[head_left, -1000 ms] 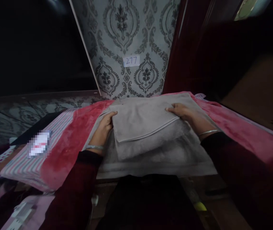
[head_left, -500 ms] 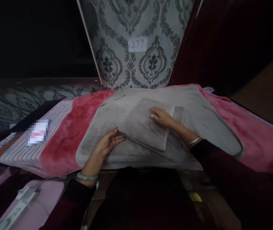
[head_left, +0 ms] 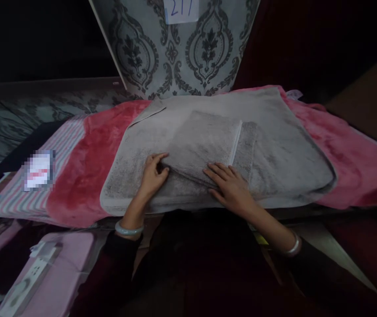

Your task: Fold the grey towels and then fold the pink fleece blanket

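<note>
A folded grey towel lies on a larger grey plush cloth. My left hand is at the towel's left corner, its index finger over the edge and its thumb just below, with the corner between them. Across the towel's near right corner rests my right hand, fingers stretched out flat and slightly spread. A pale stripe runs along the towel's right side, beside a strip of grey pile. The underside of the towel is hidden.
Red-pink plush fabric and striped fabric lie under the grey cloth. A blurred white packet sits at left. Below it, a power strip rests on a pink surface. Patterned wallpaper stands behind.
My right hand has moved from the top of the towel down to its near right corner. My left index finger has come over the left corner. The view has tilted downward.
</note>
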`<state>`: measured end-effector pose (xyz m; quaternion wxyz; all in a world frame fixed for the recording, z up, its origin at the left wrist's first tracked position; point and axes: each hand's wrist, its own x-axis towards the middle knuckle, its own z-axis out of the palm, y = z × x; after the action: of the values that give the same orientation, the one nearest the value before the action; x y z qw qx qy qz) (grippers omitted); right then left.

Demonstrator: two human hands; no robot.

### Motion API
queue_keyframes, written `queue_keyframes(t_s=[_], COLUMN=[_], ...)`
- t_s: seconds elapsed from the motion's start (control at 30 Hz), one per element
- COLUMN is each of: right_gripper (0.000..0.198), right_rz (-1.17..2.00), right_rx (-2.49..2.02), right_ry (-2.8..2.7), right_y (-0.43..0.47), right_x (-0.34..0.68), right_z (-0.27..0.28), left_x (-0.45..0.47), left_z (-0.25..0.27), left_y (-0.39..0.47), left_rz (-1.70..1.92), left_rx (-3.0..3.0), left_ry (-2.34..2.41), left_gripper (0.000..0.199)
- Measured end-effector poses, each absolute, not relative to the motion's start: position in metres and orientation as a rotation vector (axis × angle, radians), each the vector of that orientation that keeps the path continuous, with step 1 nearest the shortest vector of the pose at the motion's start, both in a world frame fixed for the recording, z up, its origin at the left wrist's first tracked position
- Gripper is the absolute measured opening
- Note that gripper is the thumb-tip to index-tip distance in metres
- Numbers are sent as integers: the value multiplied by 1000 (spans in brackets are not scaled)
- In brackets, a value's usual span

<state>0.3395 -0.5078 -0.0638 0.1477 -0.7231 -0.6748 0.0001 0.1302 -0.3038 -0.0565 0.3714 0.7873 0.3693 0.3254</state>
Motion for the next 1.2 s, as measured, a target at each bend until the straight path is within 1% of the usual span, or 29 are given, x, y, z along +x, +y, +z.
queue_keyframes(t_s=[0.07,0.13,0.23,0.3,0.43,0.5,0.6,0.77,0.93,1.2], right_gripper=[55,54,54,55,62,63,60,54,51,52], right_rz=[-38,-53,-66,-71,-67,-88,-140,-195,-309,-352], right_rx=[-2113,-2117,-2101,-2088,-2079,-2072,-2056,-2008,-1888,-1846], right_ry=[-1912,-1900,-1880,-1868,-1866,-1864,-1846,-1822,-1804,-1818], right_y=[-504,-501,-499,-498,-496,-496,-496,-496,-495,-494], right_x=[337,338,341,341,338,336,334,335,336,338], right_z=[-68,-71,-72,-71,-68,-69,-72,-77,-81,-82], left_x=[129,129,132,135,138,138,135,131,136,138], left_z=[-56,-57,-59,-59,-54,-51,-48,-48,-56,-61], left_y=[-306,-306,-301,-296,-289,-286,-284,-284,-280,-268], left_rz=[792,708,646,620,527,490,443,462,585,656], left_rx=[2370,2589,2708,2747,2846,2877,2907,2957,2984,2941], left_ry=[947,885,749,674,578,585,573,432,273,192], left_gripper=[52,50,42,41,53,54,54,63,47,41])
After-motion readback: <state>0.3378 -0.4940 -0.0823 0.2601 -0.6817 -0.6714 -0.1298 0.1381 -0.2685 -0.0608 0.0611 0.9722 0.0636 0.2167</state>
